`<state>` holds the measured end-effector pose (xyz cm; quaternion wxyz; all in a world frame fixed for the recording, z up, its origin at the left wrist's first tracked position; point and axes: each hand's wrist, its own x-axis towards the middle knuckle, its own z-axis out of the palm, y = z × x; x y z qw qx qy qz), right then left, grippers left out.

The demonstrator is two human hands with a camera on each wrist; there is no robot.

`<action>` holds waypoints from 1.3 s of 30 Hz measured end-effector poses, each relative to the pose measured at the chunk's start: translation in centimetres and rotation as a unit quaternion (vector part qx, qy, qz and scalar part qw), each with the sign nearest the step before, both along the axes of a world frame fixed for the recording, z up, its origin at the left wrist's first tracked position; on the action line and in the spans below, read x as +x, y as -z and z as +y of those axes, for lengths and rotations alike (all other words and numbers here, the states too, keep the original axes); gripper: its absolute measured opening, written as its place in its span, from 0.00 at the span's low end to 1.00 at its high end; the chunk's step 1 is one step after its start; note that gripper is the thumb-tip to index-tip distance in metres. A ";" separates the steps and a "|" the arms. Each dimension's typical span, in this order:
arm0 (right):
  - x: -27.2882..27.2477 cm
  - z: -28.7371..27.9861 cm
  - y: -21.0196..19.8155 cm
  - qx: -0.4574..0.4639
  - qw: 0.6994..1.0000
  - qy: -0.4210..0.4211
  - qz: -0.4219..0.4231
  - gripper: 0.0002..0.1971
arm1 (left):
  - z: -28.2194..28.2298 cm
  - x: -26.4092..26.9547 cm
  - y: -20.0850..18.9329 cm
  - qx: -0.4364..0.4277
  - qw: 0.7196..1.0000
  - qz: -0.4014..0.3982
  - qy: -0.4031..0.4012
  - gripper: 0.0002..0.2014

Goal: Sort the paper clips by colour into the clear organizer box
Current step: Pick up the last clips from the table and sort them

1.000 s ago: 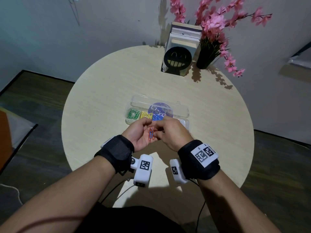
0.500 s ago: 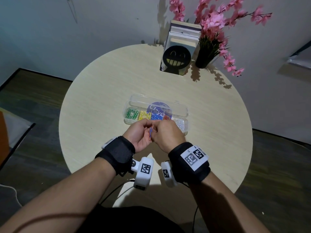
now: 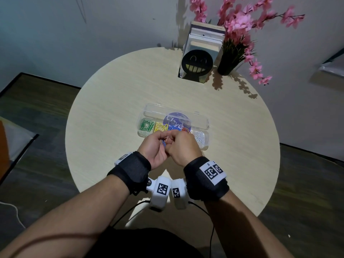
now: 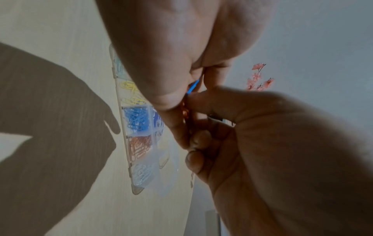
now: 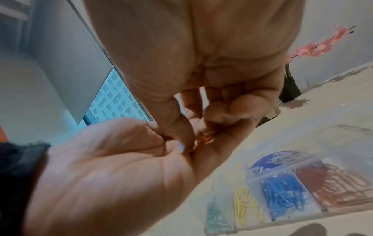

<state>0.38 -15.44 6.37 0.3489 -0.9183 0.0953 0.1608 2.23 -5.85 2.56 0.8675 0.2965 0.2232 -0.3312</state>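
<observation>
My two hands meet just in front of the clear organizer box (image 3: 158, 112), which lies with its lid open. Its compartments hold green (image 3: 147, 125), yellow (image 3: 160, 127), blue (image 5: 280, 193), orange-red (image 5: 331, 185) and white (image 3: 200, 138) clips. My left hand (image 3: 162, 140) is cupped and grips a blue paper clip (image 4: 192, 87) and an orange paper clip (image 4: 184, 110) between thumb and fingers. My right hand (image 3: 174, 144) curls over it, its thumb and fingertips pinching the orange paper clip (image 5: 203, 140) in the left palm. Most of both clips is hidden.
The round pale wooden table (image 3: 111, 101) carries a black smiley bookend (image 3: 197, 62) with books and a black vase of pink flowers (image 3: 229, 62) at the far edge. Dark floor surrounds the table.
My right wrist has drawn in closer to the left one. The orange clip that hung between the hands is now mostly hidden, and a blue clip shows instead.
</observation>
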 end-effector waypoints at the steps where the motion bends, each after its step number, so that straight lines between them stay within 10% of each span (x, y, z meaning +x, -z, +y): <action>1: 0.0 -0.1 0.0 -0.009 1.000 -0.007 -0.008 0.12 | 0.1 0.1 -0.1 -0.008 1.000 0.000 0.002 0.17; 39: 6.0 -2.8 2.4 0.011 0.992 0.127 -0.008 0.07 | 3.1 2.0 1.7 0.126 0.992 0.007 -0.006 0.17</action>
